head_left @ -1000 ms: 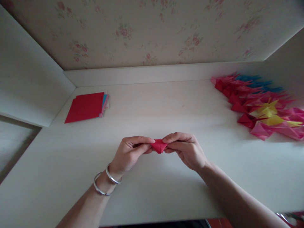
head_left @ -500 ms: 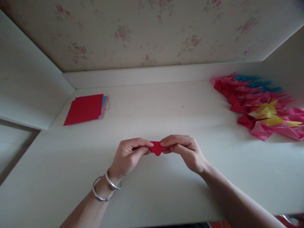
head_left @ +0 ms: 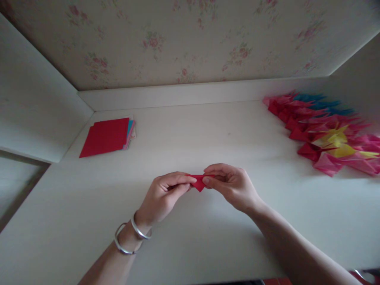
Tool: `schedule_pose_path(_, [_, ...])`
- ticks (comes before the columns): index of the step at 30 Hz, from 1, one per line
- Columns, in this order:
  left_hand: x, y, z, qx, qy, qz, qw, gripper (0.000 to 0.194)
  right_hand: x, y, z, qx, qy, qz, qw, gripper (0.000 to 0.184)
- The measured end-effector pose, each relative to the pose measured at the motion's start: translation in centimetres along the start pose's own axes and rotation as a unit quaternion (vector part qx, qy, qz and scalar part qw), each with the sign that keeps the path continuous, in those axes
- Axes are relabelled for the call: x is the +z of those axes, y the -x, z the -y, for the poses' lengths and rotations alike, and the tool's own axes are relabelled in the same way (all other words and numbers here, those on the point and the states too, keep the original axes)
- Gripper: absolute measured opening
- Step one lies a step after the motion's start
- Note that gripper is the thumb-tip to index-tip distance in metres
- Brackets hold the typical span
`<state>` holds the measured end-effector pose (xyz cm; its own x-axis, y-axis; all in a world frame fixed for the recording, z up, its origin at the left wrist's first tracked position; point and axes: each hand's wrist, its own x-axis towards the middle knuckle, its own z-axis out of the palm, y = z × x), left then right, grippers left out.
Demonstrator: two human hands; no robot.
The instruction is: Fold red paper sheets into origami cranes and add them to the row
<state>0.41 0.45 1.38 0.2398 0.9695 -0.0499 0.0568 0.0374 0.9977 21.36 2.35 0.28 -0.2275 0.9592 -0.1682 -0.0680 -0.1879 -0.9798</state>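
A small piece of folded red paper [head_left: 200, 184] is held between both hands above the middle of the white table. Its top edge runs straight, and a pointed corner faces down toward me. My left hand [head_left: 166, 194] pinches its left end with thumb and fingers; two silver bangles circle that wrist. On the right end, my right hand [head_left: 233, 186] grips the paper, its thumb in front and its fingers curled behind the top edge. The fingertips cover both ends of the paper.
A stack of square paper sheets [head_left: 105, 136], red on top, lies at the back left. Many folded paper cranes [head_left: 308, 134] in red, pink, yellow and blue crowd the right side of the white table [head_left: 184, 138]. A floral wall [head_left: 166, 43] rises behind.
My right thumb has come round to the front of the paper and the right fingers have lifted to its top edge. The paper has shifted slightly right; my left hand keeps its pinch.
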Motion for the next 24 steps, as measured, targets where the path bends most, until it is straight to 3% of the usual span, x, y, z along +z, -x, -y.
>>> schedule_pose_path(4, [0.1, 0.0, 0.2, -0.011, -0.038, -0.013, 0.999, 0.037, 0.2, 0.1, -0.2, -0.026, 0.046, -0.015, 0.999, 0.021])
schedule_pose_path(8, [0.2, -0.3, 0.0, 0.014, -0.144, -0.034, 0.989, 0.019, 0.5, 0.3, -0.5, -0.057, 0.115, -0.012, 0.992, 0.017])
schedule_pose_path(12, [0.2, -0.3, 0.2, 0.085, -0.219, -0.051, 0.971, 0.012, 0.5, 0.4, -0.2, -0.089, 0.156, 0.009, 0.984, 0.008])
schedule_pose_path(16, [0.1, 0.1, 1.0, 0.188, -0.307, -0.073, 0.93, 0.012, 0.4, 0.4, 0.6, -0.105, 0.18, 0.028, 0.978, 0.009])
schedule_pose_path(18, [0.1, 0.2, 1.3, 0.209, -0.331, -0.073, 0.917, 0.012, 0.3, 0.4, 0.8, -0.109, 0.18, 0.03, 0.977, 0.01])
schedule_pose_path(20, [0.2, 0.3, 1.3, 0.198, -0.315, -0.068, 0.926, 0.012, 0.2, 0.4, 0.7, -0.112, 0.173, 0.028, 0.978, 0.01])
schedule_pose_path(24, [0.5, 0.3, 0.6, 0.111, -0.198, -0.044, 0.973, 0.017, 0.2, 0.4, 0.0, -0.112, 0.126, 0.011, 0.986, 0.003])
